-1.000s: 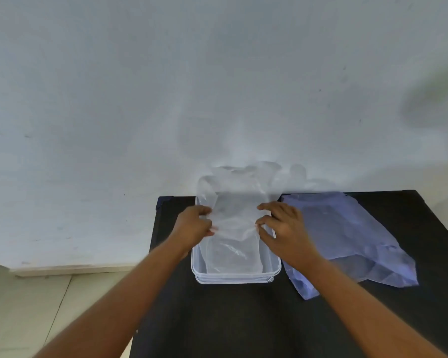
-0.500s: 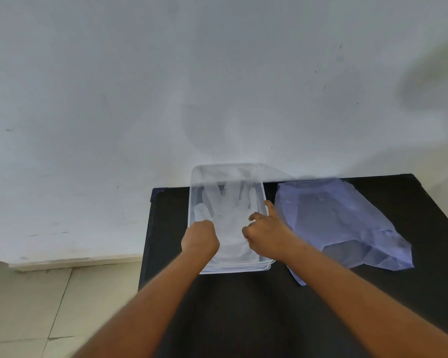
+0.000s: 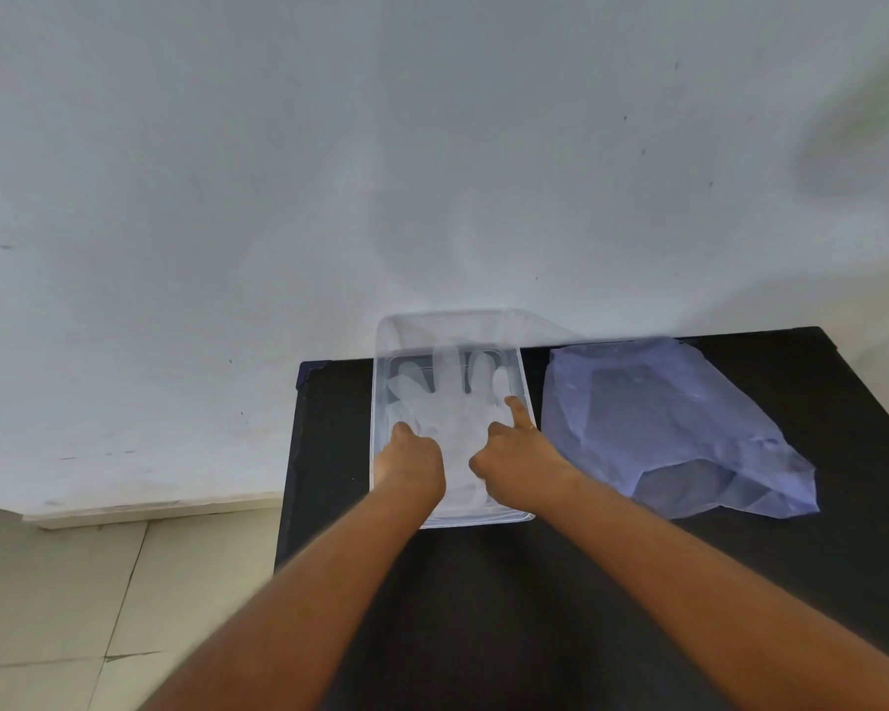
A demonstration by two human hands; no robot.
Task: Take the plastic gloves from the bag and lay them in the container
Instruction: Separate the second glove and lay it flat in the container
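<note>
A clear plastic glove (image 3: 452, 402) lies flat inside the clear rectangular container (image 3: 377, 382), its fingers pointing to the far end. My left hand (image 3: 412, 467) sits curled on the glove's near left part, fingertips hidden beneath the knuckles. My right hand (image 3: 522, 454) rests on the glove's right side with the index finger stretched forward along the container's right wall and the thumb held apart. The bluish plastic bag (image 3: 663, 428) lies crumpled to the right of the container, with neither hand touching it.
Container and bag sit at the far end of a black table (image 3: 535, 608) that stands against a white wall (image 3: 432, 171). The table's left edge drops to a tiled floor (image 3: 98, 597).
A second ago both hands held the glove up over the container. They have lowered it, and it now lies spread flat inside with both hands resting on it.
</note>
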